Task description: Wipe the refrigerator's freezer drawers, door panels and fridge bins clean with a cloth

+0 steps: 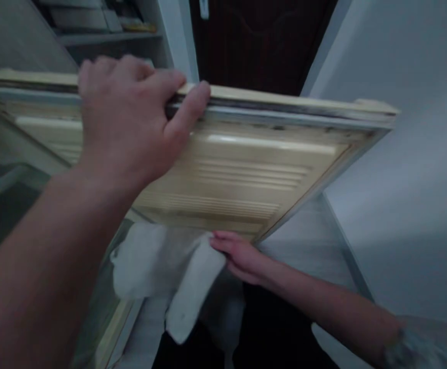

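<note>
A cream door with a ribbed inner panel, like a refrigerator door, spans the view, with a grey seal strip along its top edge. Dark grime marks show beside the strip. My left hand is wrapped over that top edge, thumb on the near side. Lower down, my right hand pinches a white cloth, which hangs in folds in front of the door's lower part. Part of the cloth is blurred, and my left forearm covers some of the door's left side.
At lower left is a cream-edged compartment with a glassy, dark interior. Shelves holding boxes stand at the back left. Behind is a dark brown door; a pale wall rises on the right. My legs are below.
</note>
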`<state>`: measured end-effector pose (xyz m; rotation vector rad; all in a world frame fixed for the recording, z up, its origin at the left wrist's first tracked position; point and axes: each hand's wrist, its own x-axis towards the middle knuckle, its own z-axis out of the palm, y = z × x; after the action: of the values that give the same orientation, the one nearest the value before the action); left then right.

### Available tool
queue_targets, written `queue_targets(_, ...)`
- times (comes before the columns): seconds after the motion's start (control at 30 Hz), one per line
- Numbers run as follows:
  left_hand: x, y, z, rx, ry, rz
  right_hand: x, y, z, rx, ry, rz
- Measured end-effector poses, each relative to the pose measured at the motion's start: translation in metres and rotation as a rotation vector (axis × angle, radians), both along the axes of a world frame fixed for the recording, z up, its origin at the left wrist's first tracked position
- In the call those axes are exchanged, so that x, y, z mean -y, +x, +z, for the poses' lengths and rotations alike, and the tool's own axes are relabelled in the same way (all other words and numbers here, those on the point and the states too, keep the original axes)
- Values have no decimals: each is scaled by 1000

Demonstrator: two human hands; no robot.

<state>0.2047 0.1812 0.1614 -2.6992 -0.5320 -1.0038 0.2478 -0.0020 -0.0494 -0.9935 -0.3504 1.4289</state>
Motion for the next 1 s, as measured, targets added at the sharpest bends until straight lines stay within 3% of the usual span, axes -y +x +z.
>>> queue_targets(0.07,19,-2,4,22,-83,45,78,21,35,79,-34,-162)
queue_targets(0.17,29,-9,4,14,-153,43,179,39,64,277,-129,-476)
queue_targets(0.27,30,-19,5,-62,-214,62,234,48,76,517,-211,-676)
queue_targets(0.37,33,-25,10,-145,-277,132,240,61,89,828,-169,-720)
queue_targets(0.47,42,-26,17,-164,-341,182,216,85,107,1063,-80,-875)
queue_targets(0.53,56,-25,21,-144,-342,203,195,102,117,1087,-14,-969)
queue_targets(0.63,97,-34,12,-66,-326,257,168,108,124,985,83,-942)
queue_targets(0.7,140,-55,-13,-13,-316,296,156,94,123,964,97,-878)
queue_targets(0.77,192,-93,-53,56,-271,269,154,70,120,1001,64,-845)
queue_targets(0.87,268,-176,-128,-118,-199,241,163,31,112,1003,0,-821)
queue_targets(0.93,307,-242,-174,-172,-143,339,172,8,104,973,-22,-785)
queue_targets(1.0,336,-304,-209,-189,-220,478,180,-16,96,951,-49,-735)
